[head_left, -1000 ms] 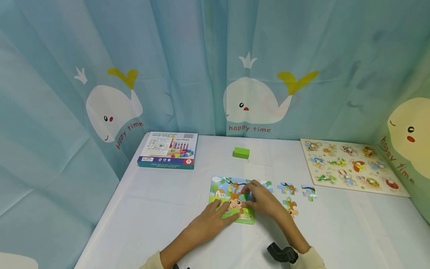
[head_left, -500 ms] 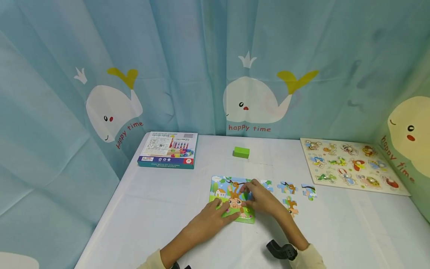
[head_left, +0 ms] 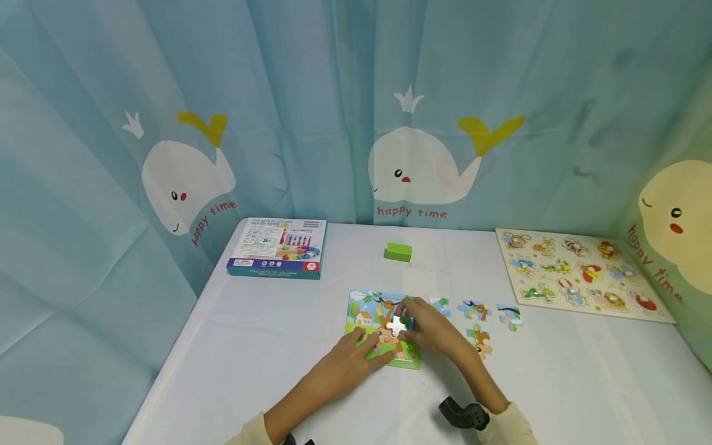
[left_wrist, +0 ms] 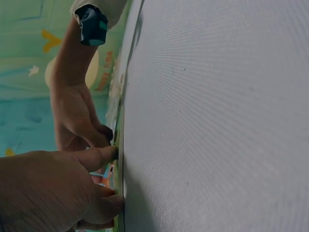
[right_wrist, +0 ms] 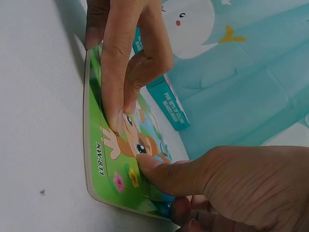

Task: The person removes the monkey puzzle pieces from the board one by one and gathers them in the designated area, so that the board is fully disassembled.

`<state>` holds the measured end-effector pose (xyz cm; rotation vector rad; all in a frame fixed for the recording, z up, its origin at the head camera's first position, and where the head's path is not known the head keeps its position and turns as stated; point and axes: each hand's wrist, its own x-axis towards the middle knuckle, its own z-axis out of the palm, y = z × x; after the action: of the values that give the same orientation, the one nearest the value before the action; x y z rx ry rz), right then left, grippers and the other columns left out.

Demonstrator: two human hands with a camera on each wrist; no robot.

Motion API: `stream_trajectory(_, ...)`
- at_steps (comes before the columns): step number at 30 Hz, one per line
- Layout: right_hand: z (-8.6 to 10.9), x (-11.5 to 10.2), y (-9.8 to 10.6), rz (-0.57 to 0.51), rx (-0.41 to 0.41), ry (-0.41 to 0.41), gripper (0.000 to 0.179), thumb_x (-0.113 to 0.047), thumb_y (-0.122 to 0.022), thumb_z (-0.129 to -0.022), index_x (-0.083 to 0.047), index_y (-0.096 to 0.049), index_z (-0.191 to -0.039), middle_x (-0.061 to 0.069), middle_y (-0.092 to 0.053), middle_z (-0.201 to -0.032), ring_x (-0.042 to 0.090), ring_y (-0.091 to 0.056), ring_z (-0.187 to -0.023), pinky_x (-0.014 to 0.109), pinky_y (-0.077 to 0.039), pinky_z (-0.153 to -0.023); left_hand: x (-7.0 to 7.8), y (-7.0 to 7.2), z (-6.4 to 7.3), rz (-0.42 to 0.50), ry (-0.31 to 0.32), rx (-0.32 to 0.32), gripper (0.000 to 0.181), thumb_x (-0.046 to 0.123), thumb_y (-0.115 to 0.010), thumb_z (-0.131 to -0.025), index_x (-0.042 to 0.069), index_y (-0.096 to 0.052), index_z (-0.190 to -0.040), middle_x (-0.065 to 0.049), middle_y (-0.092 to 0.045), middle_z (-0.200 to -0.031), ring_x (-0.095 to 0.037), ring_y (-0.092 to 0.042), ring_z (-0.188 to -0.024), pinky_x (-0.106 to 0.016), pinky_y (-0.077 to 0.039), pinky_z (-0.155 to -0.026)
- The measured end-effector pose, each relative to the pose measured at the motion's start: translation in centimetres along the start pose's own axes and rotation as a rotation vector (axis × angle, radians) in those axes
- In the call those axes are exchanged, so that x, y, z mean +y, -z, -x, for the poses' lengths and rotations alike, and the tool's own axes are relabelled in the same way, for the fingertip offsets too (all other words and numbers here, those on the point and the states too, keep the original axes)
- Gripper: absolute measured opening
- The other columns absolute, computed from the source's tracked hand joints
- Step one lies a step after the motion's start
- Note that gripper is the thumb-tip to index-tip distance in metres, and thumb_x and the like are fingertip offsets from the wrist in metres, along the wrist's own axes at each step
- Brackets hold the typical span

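A small jigsaw puzzle in its tray (head_left: 364,304), with a monkey, a house and flowers, lies on the white table. My left hand (head_left: 345,368) rests on its lower left with fingers spread, pressing the picture; the right wrist view shows these fingertips (right_wrist: 116,123) near the monkey's face. At the puzzle's right side, my right hand (head_left: 431,327) pinches a puzzle piece (head_left: 397,326) between thumb and fingers. That piece looks white in the head view; I cannot tell whether this is glare. My right thumb (right_wrist: 169,176) lies beside the monkey's eye. The other right fingertips are partly hidden.
Loose puzzle pieces lie right of the tray: a leafy one (head_left: 441,306), two with branches (head_left: 474,309) and a brown monkey part (head_left: 479,341). Behind are a green block (head_left: 398,252), a beaded-boxes carton (head_left: 277,248) and an insect peg board (head_left: 581,275).
A white jigsaw-shaped patch now shows beside the right fingers, where the monkey picture showed before. The right fingers have shifted slightly; the left hand stays in place.
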<state>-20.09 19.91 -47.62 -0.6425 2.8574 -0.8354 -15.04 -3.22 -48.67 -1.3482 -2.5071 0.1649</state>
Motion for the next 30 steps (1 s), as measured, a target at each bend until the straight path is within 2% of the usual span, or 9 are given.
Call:
stream_trajectory(8,0.1,0.1,-0.2,-0.009,0.021,-0.013,0.028,-0.011,-0.078,-0.081,-0.013,-0.061,-0.104,0.005,-0.062,-0.098,0.016,-0.058,-0.086,0.028,-0.049,-0.068,-0.1,0.0,0.0,0.019,0.002,-0.006,0.048,0.020,-0.057,-0.093,0.038,-0.053,-0.138,0.000,-0.053,-0.122,-0.017,-0.040,-0.092,-0.024,-0.040,-0.078)
stream_trajectory(15,0.0,0.4,0.0,-0.047,0.059,0.024,0.021,-0.006,-0.073,-0.085,-0.013,-0.063,-0.101,0.001,-0.062,-0.090,0.012,-0.055,-0.079,0.027,-0.048,-0.067,0.0,0.2,0.0,0.006,0.002,-0.002,0.048,0.019,-0.056,-0.093,0.037,-0.053,-0.138,-0.001,-0.054,-0.124,-0.018,-0.041,-0.093,-0.025,-0.041,-0.079)
stream_trajectory(18,0.0,0.6,0.2,-0.071,0.046,0.057,0.017,-0.006,-0.071,-0.087,-0.012,-0.063,-0.101,0.001,-0.061,-0.087,0.008,-0.049,-0.071,0.024,-0.045,-0.063,0.0,0.2,0.1,0.014,0.009,-0.014,0.048,0.019,-0.056,-0.094,0.038,-0.053,-0.138,-0.002,-0.055,-0.126,-0.018,-0.042,-0.094,-0.026,-0.043,-0.081)
stream_trajectory(22,0.2,0.7,0.7,-0.103,0.004,0.079,0.018,-0.005,-0.069,-0.089,-0.012,-0.062,-0.104,0.005,-0.065,-0.092,0.003,-0.048,-0.065,0.022,-0.045,-0.060,0.0,0.0,0.1,0.035,0.011,-0.024,0.050,0.019,-0.055,-0.094,0.038,-0.051,-0.140,-0.003,-0.055,-0.127,-0.018,-0.042,-0.095,-0.027,-0.043,-0.082)
stream_trajectory(25,0.4,0.8,0.8,-0.130,-0.002,0.068,0.019,-0.003,-0.068,-0.089,-0.012,-0.063,-0.106,0.009,-0.067,-0.096,0.003,-0.051,-0.065,0.022,-0.046,-0.060,0.1,0.0,0.1,0.037,0.010,-0.029,0.050,0.019,-0.055,-0.094,0.038,-0.051,-0.140,-0.002,-0.055,-0.126,-0.018,-0.042,-0.095,-0.027,-0.043,-0.082)
stream_trajectory(30,0.3,0.9,0.8,-0.176,0.043,0.034,0.019,-0.002,-0.068,-0.089,-0.009,-0.066,-0.106,0.003,-0.065,-0.087,0.005,-0.053,-0.067,0.023,-0.047,-0.060,0.0,0.0,0.0,0.008,0.003,-0.020,0.049,0.020,-0.056,-0.094,0.039,-0.052,-0.139,-0.001,-0.054,-0.121,-0.018,-0.042,-0.094,-0.027,-0.043,-0.080)
